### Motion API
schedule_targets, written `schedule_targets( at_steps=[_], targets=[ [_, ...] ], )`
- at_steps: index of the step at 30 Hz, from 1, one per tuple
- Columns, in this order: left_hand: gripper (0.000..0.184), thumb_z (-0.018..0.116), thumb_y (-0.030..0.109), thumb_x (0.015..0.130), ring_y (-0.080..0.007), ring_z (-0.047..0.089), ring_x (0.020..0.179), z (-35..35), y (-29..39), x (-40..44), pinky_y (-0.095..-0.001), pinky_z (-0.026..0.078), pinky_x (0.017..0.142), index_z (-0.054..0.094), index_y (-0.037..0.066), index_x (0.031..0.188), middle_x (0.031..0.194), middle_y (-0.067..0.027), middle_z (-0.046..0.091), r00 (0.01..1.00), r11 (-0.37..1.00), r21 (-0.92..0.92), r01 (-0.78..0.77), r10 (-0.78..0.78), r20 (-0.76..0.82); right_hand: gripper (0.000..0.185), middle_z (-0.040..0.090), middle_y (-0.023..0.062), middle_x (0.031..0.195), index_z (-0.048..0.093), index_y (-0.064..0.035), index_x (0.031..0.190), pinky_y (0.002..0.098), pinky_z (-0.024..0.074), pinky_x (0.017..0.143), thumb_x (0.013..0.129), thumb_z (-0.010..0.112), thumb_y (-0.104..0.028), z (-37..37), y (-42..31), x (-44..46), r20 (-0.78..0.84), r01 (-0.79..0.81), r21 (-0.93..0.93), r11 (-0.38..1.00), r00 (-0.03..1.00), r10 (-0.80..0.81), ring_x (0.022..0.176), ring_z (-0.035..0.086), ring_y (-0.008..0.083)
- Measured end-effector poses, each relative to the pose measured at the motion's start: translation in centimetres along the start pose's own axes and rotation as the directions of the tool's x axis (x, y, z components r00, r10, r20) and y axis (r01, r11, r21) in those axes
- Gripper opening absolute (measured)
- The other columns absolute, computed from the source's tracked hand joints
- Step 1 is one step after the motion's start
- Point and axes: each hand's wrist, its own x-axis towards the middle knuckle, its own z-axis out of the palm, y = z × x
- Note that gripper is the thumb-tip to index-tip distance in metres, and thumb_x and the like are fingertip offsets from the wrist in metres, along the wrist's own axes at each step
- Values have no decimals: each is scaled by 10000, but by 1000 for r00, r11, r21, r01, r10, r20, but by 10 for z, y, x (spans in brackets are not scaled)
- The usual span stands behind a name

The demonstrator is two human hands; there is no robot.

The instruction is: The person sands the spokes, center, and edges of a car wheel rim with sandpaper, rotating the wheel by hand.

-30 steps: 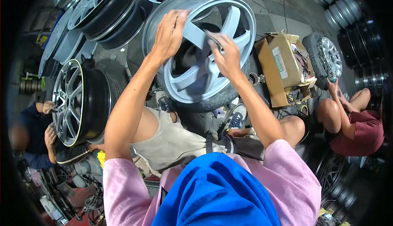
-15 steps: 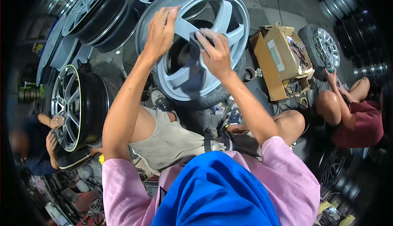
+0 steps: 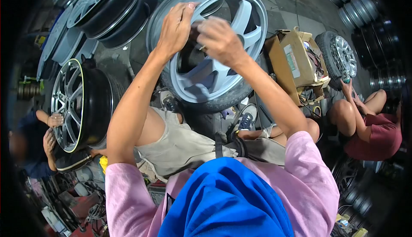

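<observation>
our left hand [image 3: 176,29] grips the grey wheel [image 3: 241,18]; our blurred right hand [image 3: 221,41] curls over it, its grip we cannot tell.

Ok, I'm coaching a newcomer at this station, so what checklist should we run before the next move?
1. Left hand steadying the grey wheel: ok, it holds the rim's edge.
2. Right hand touching the wheel: cannot tell, it is motion-blurred over the spokes.
3. Wheel firmly supported: cannot tell; it sits tilted, with a tyre beneath.
4. Gloves on: not ok if required, both hands are bare.
5. Co-workers' hands clear: ok, the navy-sleeved person's hand and the red-shirted person's hand are at other wheels.
</observation>
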Motion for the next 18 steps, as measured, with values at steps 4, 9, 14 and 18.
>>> schedule_targets(
  at_steps=[4,9,14,18],
  targets=[
    [434,471,332,1132,-370,656,1103,0,-5,-2,-435,485,981,750,14,1223,1157,-176,728,998,998,33,-60,60,10,344,707,82,1221,770,-31,1043,422,545,1027,699,779,-15,12,-18,-2,-143,-212,89,973,964,223,1226,661,285],
    [734,867,406,852,-378,593,1292,1,-5,-4,-466,464,1114,625,41,1441,1370,-184,648,987,935,321,-149,118,113,430,704,85,1266,769,-50,1157,423,543,1028,733,751,18,10,-27,-66,-104,-357,37,933,927,359,1237,658,292],
    [856,922,451,760,-408,553,1297,-3,9,-5,-494,482,1093,607,98,1474,1387,-181,626,993,895,441,-71,22,117,452,713,119,1236,734,-83,1288,444,551,980,853,721,35,-24,7,-179,55,-729,-65,682,679,732,1140,688,333],
    [878,932,454,749,-415,545,1308,0,3,-6,-495,482,1101,598,133,1495,1423,-182,609,989,886,454,-91,27,147,386,705,137,1227,714,-96,1336,435,565,955,958,691,-21,-34,26,-163,-73,-841,30,540,537,841,1127,684,366]
  ],
)
